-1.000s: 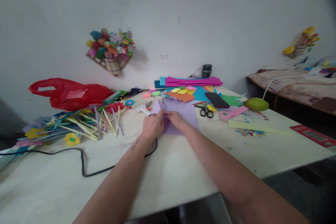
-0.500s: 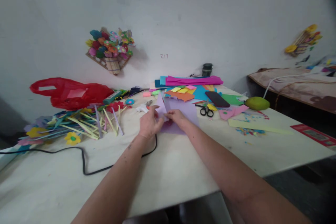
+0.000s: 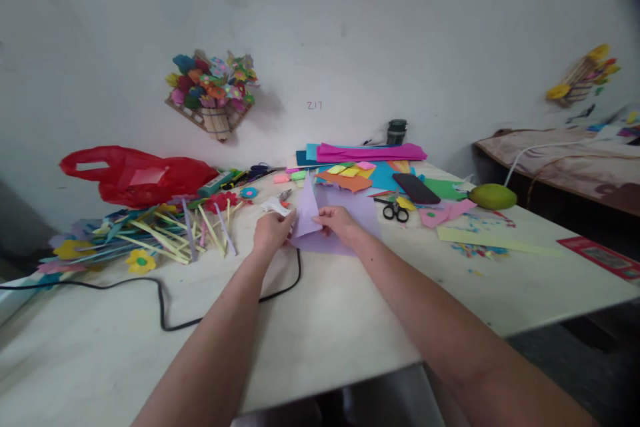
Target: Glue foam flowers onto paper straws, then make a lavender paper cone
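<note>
head view shows both hands meeting over a lilac paper sheet [image 3: 345, 220] that lies flat on the white table [image 3: 350, 320], just in front of the pile of coloured sheets. compared with a second ago, one corner of the sheet has come up off the table: earlier both hands pressed it down flat, half a second ago a small flap was lifting, and now a tall pointed flap stands nearly upright between the hands. the left hand [image 3: 271, 230] has slid outward to the left edge, its fingers curled narrow and pinching the flap's lower edge — the right hand [image 3: 339, 221] rests on the sheet with its fingertips closed on the flap's base, holding the rest of the paper down. so the fold looks to be in the middle of being turned over rather than creased; i judge the crease line is not yet pressed.

around them: a black cable [image 3: 165, 307] loops past the left wrist, a white glue gun [image 3: 274, 207] lies just beyond the left hand, black scissors [image 3: 395, 211] sit near the right, a dark phone [image 3: 416, 188] rests on the coloured sheets, and paper strips [image 3: 165, 237] and a red plastic bag [image 3: 140, 177] lie well off to the left.
</note>
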### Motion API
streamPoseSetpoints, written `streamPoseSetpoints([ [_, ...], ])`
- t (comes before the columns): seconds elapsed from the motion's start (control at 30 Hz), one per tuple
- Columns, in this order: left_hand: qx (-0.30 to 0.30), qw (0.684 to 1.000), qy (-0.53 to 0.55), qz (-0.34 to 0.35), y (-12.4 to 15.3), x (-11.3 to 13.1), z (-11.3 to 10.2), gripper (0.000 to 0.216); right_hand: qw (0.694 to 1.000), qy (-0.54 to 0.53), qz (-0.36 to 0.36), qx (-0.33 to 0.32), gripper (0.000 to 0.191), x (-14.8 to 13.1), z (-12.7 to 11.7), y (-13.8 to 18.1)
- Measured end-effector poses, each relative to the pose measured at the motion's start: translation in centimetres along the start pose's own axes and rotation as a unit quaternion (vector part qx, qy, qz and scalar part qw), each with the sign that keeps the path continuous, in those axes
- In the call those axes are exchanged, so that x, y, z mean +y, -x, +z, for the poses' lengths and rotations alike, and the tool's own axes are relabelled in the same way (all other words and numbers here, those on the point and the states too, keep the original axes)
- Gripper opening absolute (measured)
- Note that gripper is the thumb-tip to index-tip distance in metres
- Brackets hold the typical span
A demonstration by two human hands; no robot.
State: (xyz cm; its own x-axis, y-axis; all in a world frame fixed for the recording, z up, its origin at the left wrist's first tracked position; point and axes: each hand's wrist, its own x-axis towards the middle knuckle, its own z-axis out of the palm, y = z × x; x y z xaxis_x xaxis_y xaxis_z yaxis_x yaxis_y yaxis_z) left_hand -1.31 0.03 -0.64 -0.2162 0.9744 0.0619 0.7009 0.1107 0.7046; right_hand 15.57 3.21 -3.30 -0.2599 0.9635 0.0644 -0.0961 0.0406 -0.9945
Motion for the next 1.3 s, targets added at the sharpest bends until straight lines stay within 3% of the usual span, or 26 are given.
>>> streamPoseSetpoints([
  [0.33,-0.113,0.986,0.117,-0.049,0.8,0.8,0.0,0.053,0.995,0.033,-0.022,-0.087,0.023,0.1,0.3,0.4],
  [0.87,-0.17,0.974,0.147,-0.043,1.3,1.0,0.0,0.049,0.99,0.095,-0.008,-0.107,0.011,-0.5,1.1,1.1],
  [1.1,-0.171,0.965,0.196,-0.03,0.6,-0.1,0.3,0.051,0.987,0.114,-0.011,-0.113,0.008,-0.8,1.1,1.3],
  [1.3,-0.12,0.969,0.206,0.069,0.7,0.2,0.3,0.045,0.993,0.06,-0.014,-0.097,0.007,-0.1,0.5,0.7],
])
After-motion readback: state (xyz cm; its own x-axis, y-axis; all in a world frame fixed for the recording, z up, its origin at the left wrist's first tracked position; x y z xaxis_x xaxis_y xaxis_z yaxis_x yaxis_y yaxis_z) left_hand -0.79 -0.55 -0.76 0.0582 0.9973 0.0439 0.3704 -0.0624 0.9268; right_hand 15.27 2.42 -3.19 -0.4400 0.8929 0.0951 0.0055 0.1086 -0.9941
